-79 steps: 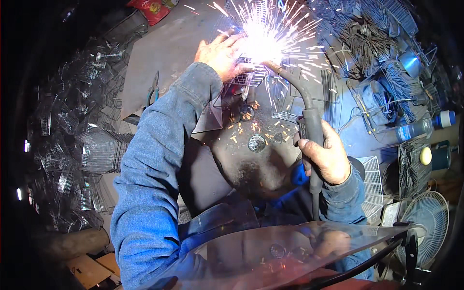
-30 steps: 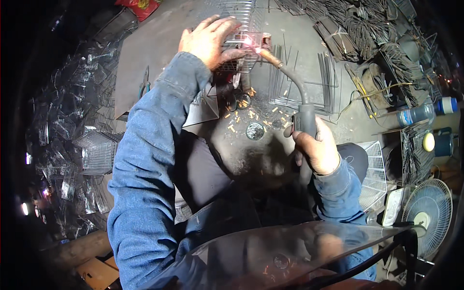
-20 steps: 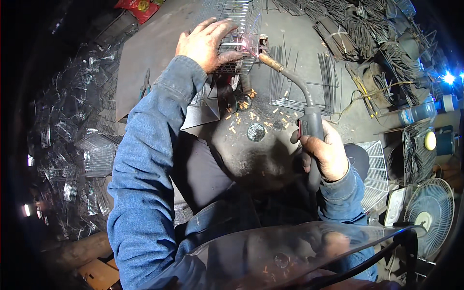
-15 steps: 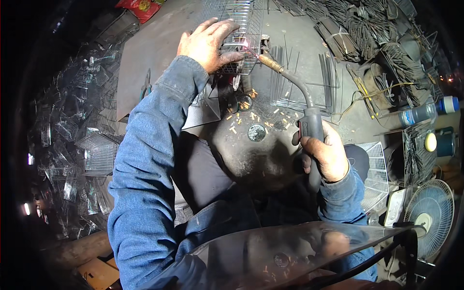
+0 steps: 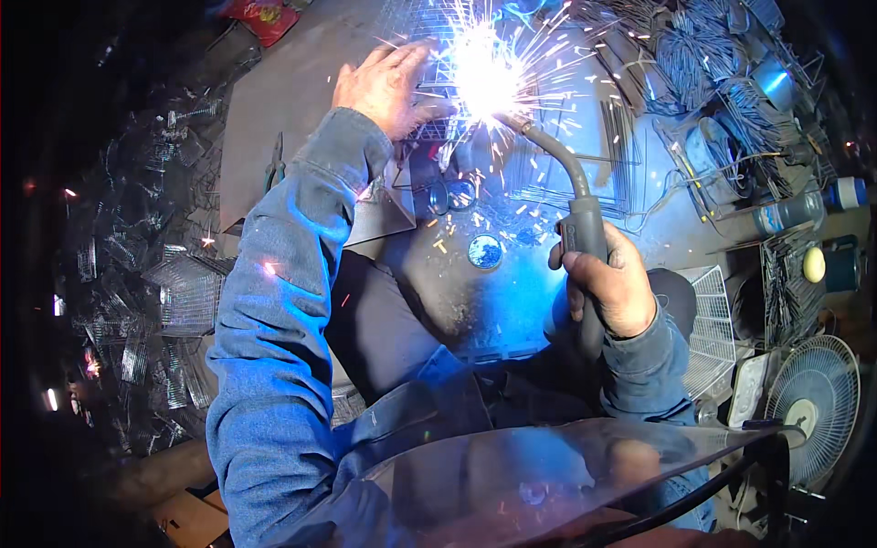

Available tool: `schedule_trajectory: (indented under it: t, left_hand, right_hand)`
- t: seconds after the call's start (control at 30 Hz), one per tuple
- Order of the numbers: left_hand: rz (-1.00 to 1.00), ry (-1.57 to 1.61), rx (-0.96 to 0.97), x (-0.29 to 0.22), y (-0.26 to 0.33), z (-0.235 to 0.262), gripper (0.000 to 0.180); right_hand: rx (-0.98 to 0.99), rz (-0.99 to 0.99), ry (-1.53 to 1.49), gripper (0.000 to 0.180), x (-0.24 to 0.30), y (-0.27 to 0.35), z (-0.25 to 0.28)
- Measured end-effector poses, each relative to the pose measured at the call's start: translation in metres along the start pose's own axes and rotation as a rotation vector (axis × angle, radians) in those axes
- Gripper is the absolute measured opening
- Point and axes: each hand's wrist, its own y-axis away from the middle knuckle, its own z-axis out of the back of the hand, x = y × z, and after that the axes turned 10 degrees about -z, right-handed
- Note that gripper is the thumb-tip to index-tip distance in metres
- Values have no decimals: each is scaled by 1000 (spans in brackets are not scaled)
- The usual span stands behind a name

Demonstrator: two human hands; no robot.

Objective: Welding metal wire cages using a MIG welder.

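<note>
My left hand (image 5: 379,89) holds the near left side of a wire-mesh basket (image 5: 416,16), with its fingers bent over the wires. In my right hand (image 5: 614,283) is the black handle of a welding torch (image 5: 585,233), its fingers wrapped round the grip. The torch's curved neck reaches up and left to the basket. A blinding welding arc (image 5: 489,78) burns at its tip, just right of my left fingers, and sparks fly out all round. The glare hides the tip and the joint.
Pliers (image 5: 275,163) lie on a metal sheet (image 5: 265,100) at left. Wire baskets (image 5: 187,290) pile up farther left. Straight rods (image 5: 621,155) and wire bundles (image 5: 694,55) lie to the right, above a bottle (image 5: 790,215) and a fan (image 5: 813,411). A clear visor (image 5: 512,475) crosses the bottom.
The small pink glow at the torch tip has become a bright arc with flying sparks, and blue light covers the scene. Both hands have stayed nearly in place.
</note>
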Motion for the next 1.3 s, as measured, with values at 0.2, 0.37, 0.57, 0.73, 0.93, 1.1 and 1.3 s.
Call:
schedule_trajectory:
  t: [0.2,0.37,0.57,0.73,0.93,1.1,1.3]
  left_hand:
    - [12,-5,-28,1,0,-4,79]
    - [-8,-89,13,8,0,-9,78]
    - [-51,24,-95,15,-1,-15,74]
    - [8,-35,-36,-27,-12,5,75]
    - [-358,-73,463,-37,-59,63,115]
    - [-545,-38,229,-28,-105,21,108]
    - [-331,-112,221,-55,-154,4,79]
  right_hand:
    - [0,-6,11,33,-1,1,0]
    - [8,-6,12,33,-3,0,1]
    - [17,-7,46,34,4,-3,6]
    - [-104,220,-170,31,26,2,31]
    - [-122,267,-384,26,28,-38,53]
    - [-94,239,-434,30,2,-74,64]
    - [-327,328,-152,19,19,-74,51]
